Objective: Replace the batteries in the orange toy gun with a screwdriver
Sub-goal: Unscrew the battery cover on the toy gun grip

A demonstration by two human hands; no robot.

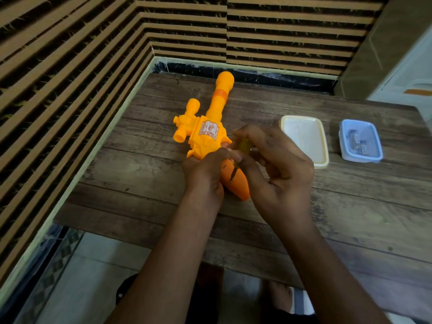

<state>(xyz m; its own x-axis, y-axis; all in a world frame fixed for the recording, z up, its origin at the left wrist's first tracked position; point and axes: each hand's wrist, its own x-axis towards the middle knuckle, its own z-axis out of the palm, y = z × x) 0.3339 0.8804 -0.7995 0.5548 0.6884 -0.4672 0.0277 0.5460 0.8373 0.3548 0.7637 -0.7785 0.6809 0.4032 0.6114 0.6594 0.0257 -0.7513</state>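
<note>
The orange toy gun [208, 129] lies on the wooden table [145, 174], barrel pointing away toward the wall, grip toward me. My left hand [205, 174] grips the gun around the base of its handle and holds it down. My right hand [278, 164] pinches a small screwdriver [242, 148] with a yellowish handle; its thin shaft slants down and its tip touches the side of the orange grip [236, 183]. My fingers hide most of the screwdriver's handle.
A white lid [306, 139] lies on the table right of my hands. Further right stands a small blue-rimmed box [361, 141] with small metallic items inside. A slatted wall rises behind and to the left. The table's near edge runs across below my forearms.
</note>
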